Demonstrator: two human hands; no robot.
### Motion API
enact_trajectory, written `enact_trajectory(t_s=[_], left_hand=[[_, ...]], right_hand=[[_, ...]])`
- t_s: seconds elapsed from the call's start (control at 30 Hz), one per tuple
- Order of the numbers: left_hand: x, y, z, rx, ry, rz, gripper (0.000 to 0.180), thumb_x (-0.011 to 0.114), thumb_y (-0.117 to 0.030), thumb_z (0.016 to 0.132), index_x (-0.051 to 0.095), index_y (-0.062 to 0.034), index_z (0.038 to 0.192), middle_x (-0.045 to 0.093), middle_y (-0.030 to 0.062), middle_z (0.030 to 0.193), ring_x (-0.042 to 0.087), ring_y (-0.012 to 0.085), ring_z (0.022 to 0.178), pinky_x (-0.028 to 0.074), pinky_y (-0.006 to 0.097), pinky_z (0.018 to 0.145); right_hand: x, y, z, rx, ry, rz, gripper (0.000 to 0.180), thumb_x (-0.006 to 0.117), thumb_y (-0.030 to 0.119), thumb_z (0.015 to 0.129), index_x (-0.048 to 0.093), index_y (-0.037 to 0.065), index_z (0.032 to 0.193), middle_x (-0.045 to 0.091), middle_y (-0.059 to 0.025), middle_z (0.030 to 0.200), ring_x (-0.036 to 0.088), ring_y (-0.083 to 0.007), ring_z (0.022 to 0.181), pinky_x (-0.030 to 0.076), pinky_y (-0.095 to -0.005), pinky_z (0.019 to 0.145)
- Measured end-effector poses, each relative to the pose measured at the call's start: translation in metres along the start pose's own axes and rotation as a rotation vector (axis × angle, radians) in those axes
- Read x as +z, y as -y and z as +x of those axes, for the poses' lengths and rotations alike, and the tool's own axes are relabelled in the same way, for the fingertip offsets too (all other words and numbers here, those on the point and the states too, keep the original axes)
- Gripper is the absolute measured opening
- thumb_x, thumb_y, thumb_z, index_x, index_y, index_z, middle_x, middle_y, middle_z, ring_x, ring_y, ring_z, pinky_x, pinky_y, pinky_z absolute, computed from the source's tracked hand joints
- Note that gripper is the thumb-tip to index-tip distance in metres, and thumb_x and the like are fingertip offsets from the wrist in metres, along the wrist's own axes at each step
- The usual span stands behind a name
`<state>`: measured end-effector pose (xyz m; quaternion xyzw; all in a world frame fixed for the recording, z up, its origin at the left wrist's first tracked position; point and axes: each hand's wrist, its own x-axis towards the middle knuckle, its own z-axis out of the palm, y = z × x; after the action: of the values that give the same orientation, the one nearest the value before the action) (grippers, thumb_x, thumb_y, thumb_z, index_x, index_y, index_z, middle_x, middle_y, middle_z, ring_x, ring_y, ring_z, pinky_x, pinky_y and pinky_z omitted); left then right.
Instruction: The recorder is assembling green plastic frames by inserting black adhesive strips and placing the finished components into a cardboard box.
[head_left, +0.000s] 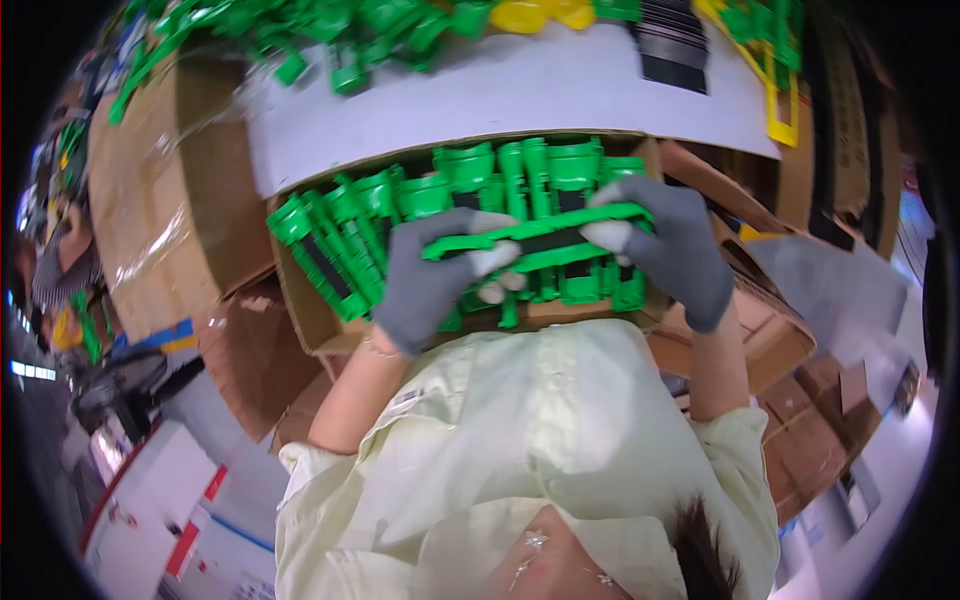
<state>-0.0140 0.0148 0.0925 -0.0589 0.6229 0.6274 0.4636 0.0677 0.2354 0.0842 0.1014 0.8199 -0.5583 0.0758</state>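
Between my two hands is a long green plastic part with a black strip (pixel 553 241) along its middle, held level above an open cardboard box (pixel 300 318). My left hand (pixel 428 278), in a grey glove with pale fingertips, pinches its left end. Gloved the same way, my right hand (pixel 683 250) has its thumb and fingers closed on the right end. Below, rows of similar green plastic parts (pixel 325 262) stand packed in the box, many with black strips. My hands and the held part cover some of them.
A white tabletop (pixel 400 122) lies beyond the box, with a heap of green parts (pixel 385 30), yellow pieces (pixel 540 14) and a stack of black strips (pixel 672 45). A taped carton (pixel 140 200) stands at left. Open flaps (pixel 765 300) stick out at right. Another person (pixel 65 265) is far left.
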Motion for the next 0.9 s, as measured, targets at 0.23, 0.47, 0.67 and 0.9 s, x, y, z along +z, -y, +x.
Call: enact_trajectory(t_s=[0.23,0.47,0.67,0.9], left_hand=[[-0.013,-0.002,-0.02,0.02,-0.096,0.128,0.019,0.064,0.003,0.08,0.063,0.0039,0.099,0.066,0.0089,0.083,0.066,0.0157,0.065,0.051,0.021,0.049],[-0.034,-0.006,-0.043,0.112,-0.17,0.248,0.016,0.067,0.0,0.08,0.065,-0.0009,0.095,0.064,0.002,0.075,0.062,0.0075,0.062,0.047,0.019,0.048],[-0.107,-0.039,-0.051,0.199,-0.069,0.382,0.018,0.062,-0.001,0.078,0.057,0.0021,0.095,0.061,0.0071,0.079,0.063,0.0143,0.065,0.049,0.022,0.048],[-0.121,-0.092,-0.021,-0.386,-0.175,1.093,0.029,0.072,-0.016,0.073,0.06,-0.0047,0.097,0.062,0.0074,0.073,0.062,0.0178,0.061,0.049,0.031,0.052]], right_hand=[[0.04,0.013,-0.018,0.158,-0.084,-0.057,0.018,0.071,0.013,0.076,0.061,0.001,0.086,0.061,-0.005,0.068,0.056,-0.01,0.058,0.045,-0.025,0.055],[0.06,0.016,-0.007,0.027,-0.081,-0.138,0.017,0.07,0.013,0.076,0.06,0.002,0.083,0.062,-0.0086,0.068,0.061,-0.0135,0.061,0.045,-0.0254,0.055],[0.04,0.022,-0.003,0.096,0.053,0.215,0.04,0.07,0.01,0.068,0.057,0.002,0.105,0.063,-0.0046,0.085,0.052,-0.0061,0.059,0.042,-0.0214,0.054],[0.011,0.011,0.014,0.13,-0.126,0.081,0.05,0.07,0.017,0.068,0.056,0.002,0.114,0.062,-0.0029,0.092,0.046,-0.0027,0.062,0.04,-0.0177,0.058]])
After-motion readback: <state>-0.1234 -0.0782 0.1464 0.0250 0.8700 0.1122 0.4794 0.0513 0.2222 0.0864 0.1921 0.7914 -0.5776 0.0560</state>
